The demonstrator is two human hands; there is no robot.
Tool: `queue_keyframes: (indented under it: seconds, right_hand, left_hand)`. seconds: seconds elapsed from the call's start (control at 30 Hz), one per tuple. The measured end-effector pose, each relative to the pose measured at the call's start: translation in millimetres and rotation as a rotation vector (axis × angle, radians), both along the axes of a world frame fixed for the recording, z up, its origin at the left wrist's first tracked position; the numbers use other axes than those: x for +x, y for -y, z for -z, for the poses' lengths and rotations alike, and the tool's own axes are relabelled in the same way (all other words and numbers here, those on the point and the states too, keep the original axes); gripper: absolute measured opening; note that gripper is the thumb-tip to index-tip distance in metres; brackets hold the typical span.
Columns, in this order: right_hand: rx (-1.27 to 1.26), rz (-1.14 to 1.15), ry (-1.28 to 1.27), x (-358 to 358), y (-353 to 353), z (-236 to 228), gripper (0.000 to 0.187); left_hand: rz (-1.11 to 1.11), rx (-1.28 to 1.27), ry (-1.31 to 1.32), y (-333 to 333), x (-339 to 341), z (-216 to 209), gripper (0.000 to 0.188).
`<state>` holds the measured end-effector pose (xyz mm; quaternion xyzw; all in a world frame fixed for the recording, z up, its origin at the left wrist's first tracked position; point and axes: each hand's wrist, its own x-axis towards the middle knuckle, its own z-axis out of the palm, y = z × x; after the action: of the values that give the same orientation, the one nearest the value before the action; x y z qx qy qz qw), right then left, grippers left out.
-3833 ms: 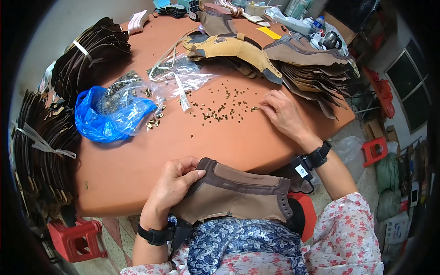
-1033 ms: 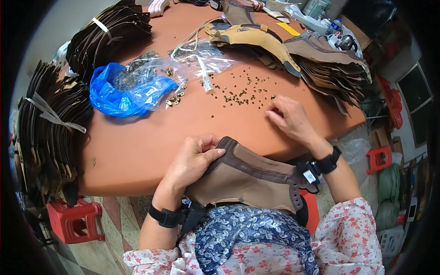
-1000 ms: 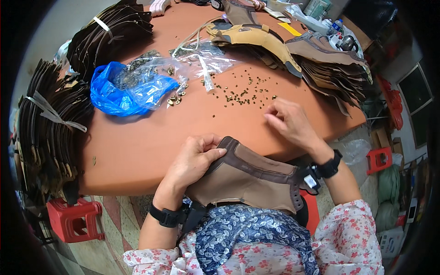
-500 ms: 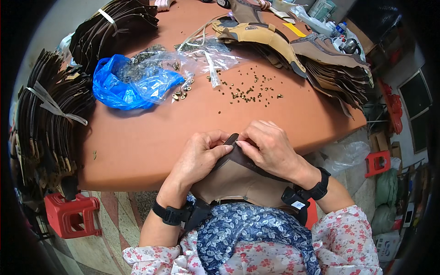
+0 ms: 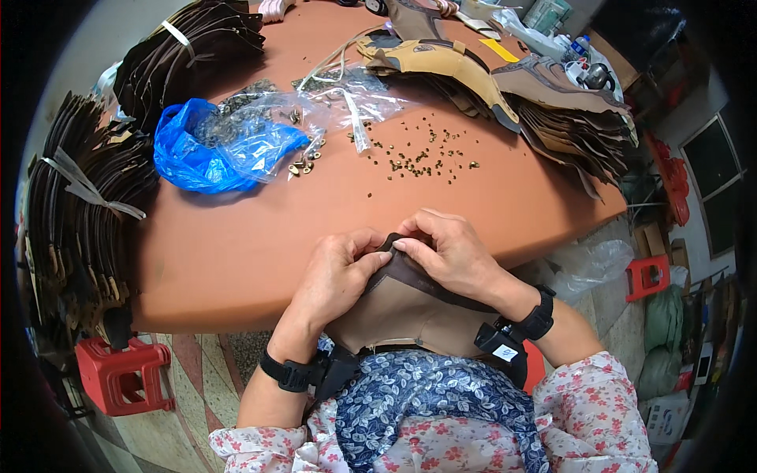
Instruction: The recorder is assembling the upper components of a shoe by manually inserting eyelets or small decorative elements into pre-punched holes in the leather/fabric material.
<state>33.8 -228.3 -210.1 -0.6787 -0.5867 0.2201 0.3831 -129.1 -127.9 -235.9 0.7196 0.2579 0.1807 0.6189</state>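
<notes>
A brown shoe upper (image 5: 402, 310) with a dark stitched border lies across my lap, its narrow dark tip raised just off the table's near edge. My left hand (image 5: 335, 272) pinches that tip from one side, thumb on top. From the other side my right hand (image 5: 449, 252) grips the same tip, thumb and fingertips almost touching my left thumb. Whether a small fitting sits between my fingertips cannot be made out. Beyond my hands, many small brass-coloured eyelets (image 5: 426, 164) are scattered on the orange-brown table (image 5: 236, 260).
A blue plastic bag (image 5: 197, 162) and clear bags of small metal parts lie left of the eyelets. Tied stacks of dark uppers (image 5: 87, 197) stand at the left; tan and brown uppers (image 5: 441, 63) pile up at the back right. Red stools (image 5: 122, 374) stand on the floor.
My right thumb and fingers have closed in on the tip, nearer to my left thumb. The tip now tilts less to the right. The whole view has shifted slightly.
</notes>
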Motion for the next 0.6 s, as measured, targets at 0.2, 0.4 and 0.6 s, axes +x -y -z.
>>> queue_keyframes:
  seconds: [0.2, 0.4, 0.6]
  right_hand:
    - [-0.036, 0.009, -0.028, 0, -2, 6, 0.013]
    - [-0.184, -0.069, -0.381, 13, -3, -1, 0.011]
    - [-0.192, -0.031, -0.426, 9, 0, -5, 0.013]
  left_hand:
    - [-0.009, 0.097, -0.038, 1, -1, -2, 0.014]
    - [0.024, -0.153, 0.028, 0, 0, -7, 0.014]
    - [0.030, -0.152, -0.012, 0, 0, -16, 0.014]
